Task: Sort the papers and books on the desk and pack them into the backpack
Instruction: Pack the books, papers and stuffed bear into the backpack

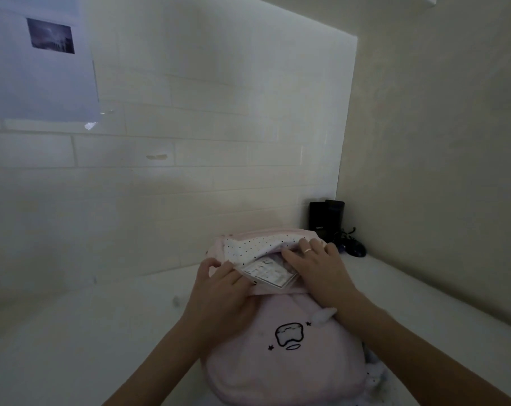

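— Where are the papers now?

— Half inside the backpack [283,341], which lies on the worktop [72,332]. The stack of papers [267,273] shows in the open mouth, under the dotted lining [248,244]. I can't tell whether books lie beneath them.

— And your hands?

— My left hand [219,288] holds the near edge of the opening, fingers curled round the fabric. My right hand [315,268] lies flat on the papers, fingers straight and close together, pressing them inward.

— What might go wrong?

— The stack looks tilted, one corner near the rim. If I push hard, I reckon that corner could catch on the lining and the sheets crumple. If my left hand lets go, the soft mouth may sag shut on them.

— Anything else about?

— A black box [326,218] and a mouse [355,249] in the corner, well apart from the bag.
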Tool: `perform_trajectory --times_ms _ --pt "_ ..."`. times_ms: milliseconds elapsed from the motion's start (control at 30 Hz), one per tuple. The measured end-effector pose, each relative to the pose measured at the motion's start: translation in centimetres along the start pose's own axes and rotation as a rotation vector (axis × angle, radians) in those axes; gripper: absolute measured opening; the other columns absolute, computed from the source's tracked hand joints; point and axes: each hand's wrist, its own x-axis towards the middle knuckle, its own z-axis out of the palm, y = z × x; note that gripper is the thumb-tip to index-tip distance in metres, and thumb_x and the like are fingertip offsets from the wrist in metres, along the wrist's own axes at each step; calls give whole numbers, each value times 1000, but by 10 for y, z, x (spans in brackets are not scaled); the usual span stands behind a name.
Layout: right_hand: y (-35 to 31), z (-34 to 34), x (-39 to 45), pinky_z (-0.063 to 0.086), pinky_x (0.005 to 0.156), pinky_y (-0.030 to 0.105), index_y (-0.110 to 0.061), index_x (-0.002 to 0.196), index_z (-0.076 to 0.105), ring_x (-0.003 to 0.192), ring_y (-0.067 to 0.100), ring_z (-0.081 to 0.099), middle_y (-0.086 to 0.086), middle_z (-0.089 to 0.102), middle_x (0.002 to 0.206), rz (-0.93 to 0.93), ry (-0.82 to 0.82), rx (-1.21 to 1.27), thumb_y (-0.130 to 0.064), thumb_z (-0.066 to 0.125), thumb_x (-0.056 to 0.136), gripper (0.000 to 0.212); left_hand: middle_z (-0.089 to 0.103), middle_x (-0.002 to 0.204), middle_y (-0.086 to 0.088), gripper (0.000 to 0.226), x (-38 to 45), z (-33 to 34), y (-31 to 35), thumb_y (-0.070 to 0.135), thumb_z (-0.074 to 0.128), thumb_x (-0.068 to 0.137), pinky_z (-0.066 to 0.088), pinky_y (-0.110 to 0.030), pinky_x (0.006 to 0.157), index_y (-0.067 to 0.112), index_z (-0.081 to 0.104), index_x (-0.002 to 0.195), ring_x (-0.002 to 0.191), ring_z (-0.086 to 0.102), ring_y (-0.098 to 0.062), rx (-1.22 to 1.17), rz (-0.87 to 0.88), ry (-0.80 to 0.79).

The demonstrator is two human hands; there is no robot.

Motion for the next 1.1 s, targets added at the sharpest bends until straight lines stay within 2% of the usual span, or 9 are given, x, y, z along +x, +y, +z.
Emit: perform_trajectory --times_ms 100,200,267,433,600,733,833,933,1100 --pt "1 -9 -5 45 72 40 -28 126 53 89 27 56 8 60 104 -37 -176 35 -30 75 69 61 71 83 9 30 -12 4 -13 42 49 79 30 -28 82 23 71 84 93 50 -12 -144 -95 -98" --pt "-16 -30 1 39 94 44 -33 137 40 120 28 45 6 48 133 -178 -211 444 -10 60 80 65 70 104 4 41 -21 12 -17 40 47 77 28 -27 91 24 66 110 114 42 -13 -248 -162 -205" --pt "-39 -45 6 39 101 42 -35 140 38 127 25 44 2 44 144 -332 -210 637 -8 54 87 61 68 111 1 40 -21 17 -10 35 47 72 32 -33 101 23 65 106 120 41 -17 -242 -142 -257" --pt "-55 -31 10 34 108 40 -33 145 36 136 29 40 2 39 151 -342 -250 646 -15 33 99 49 65 75 9 23 -18 6 -27 34 45 70 32 -39 88 24 66 72 83 55 -21 93 7 -288" --pt "-43 -24 -13 42 102 45 -23 133 55 126 29 52 5 55 138 -395 -261 627 3 49 86 54 66 71 11 31 -16 -10 -56 28 45 72 29 -34 70 28 68 93 75 41 -20 153 150 -210" --pt "-43 -17 -16 49 94 46 -16 123 63 116 30 60 10 62 128 -365 -253 643 -2 47 84 45 59 54 10 30 -1 -23 -46 34 43 75 26 -32 64 27 72 81 68 44 -17 153 175 -238" --pt "-56 -25 -2 53 85 43 -15 122 64 104 33 65 12 65 124 -279 -248 665 -13 41 84 45 56 50 7 30 -5 -22 -37 35 43 75 23 -31 59 25 72 75 66 43 -17 98 134 -299" --pt "-59 -33 10 45 95 43 -13 133 55 116 35 57 14 58 132 -176 -210 670 -3 46 88 47 43 49 4 34 -3 -24 -36 36 42 74 20 -23 53 24 73 69 58 36 -14 -17 7 -309" --pt "-50 -39 15 37 101 40 -17 142 44 127 32 47 14 50 140 -83 -249 616 -3 45 93 51 35 65 5 52 9 -32 -38 46 35 70 22 -8 56 26 77 92 61 30 7 -306 -186 -293"
